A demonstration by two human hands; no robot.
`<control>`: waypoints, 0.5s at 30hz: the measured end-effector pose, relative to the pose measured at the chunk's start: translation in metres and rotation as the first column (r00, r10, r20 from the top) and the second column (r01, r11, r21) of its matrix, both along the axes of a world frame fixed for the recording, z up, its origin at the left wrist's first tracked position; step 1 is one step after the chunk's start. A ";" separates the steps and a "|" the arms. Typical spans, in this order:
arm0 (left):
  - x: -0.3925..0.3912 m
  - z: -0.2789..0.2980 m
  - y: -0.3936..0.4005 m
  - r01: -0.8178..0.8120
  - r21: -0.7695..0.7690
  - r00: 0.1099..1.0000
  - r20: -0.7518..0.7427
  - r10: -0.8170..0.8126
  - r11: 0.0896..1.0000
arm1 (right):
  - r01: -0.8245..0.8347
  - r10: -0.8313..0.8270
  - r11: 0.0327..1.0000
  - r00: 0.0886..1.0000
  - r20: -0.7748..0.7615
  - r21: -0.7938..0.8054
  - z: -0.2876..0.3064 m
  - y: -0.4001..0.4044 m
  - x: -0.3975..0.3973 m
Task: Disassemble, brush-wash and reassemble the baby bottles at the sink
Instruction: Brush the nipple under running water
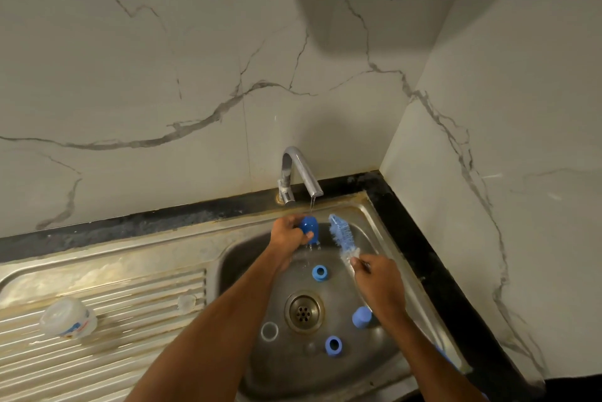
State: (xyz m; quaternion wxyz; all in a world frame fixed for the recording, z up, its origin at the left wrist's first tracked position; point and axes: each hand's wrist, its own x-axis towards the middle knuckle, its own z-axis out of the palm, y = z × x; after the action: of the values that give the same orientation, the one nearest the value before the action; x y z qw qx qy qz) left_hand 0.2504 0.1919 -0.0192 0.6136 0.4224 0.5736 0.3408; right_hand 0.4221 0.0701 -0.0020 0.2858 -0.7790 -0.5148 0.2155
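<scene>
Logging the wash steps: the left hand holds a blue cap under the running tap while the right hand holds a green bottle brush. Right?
Not quite. The head view shows the bottle brush in the right hand is blue, not green. The left hand does hold the blue cap under the running tap.

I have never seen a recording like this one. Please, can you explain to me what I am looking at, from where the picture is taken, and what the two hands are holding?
There is no machine here. A person wears a camera on the head, so you look forward and down along both arms at a steel sink. The left hand holds a blue bottle cap under the tap, which runs thinly. The right hand grips a blue bottle brush, bristles pointing away. In the basin, around the drain, lie two blue screw rings, another blue cap and a clear ring. A clear bottle lies on its side on the ribbed draining board.
</scene>
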 end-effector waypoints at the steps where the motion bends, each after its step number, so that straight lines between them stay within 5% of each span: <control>1: 0.001 -0.001 0.001 0.015 0.013 1.000 -0.022 -0.015 1.000 | 0.004 -0.004 1.000 1.000 -0.007 -0.009 -0.001 -0.001 0.002; 10: 0.003 -0.014 0.002 0.069 0.123 0.995 -0.087 -0.058 0.990 | 0.010 -0.010 0.990 1.000 0.000 -0.140 -0.010 -0.006 0.016; 15: -0.001 -0.018 -0.003 0.021 -0.107 0.966 0.257 0.007 0.994 | -0.030 0.034 0.988 0.999 0.023 -0.151 -0.008 -0.004 0.017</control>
State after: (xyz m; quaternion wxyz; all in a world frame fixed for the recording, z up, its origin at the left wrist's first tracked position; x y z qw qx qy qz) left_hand 0.2491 0.1888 -0.0375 0.7058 0.3427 0.5056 0.3590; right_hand 0.4392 0.0666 -0.0105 0.2162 -0.7927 -0.5130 0.2483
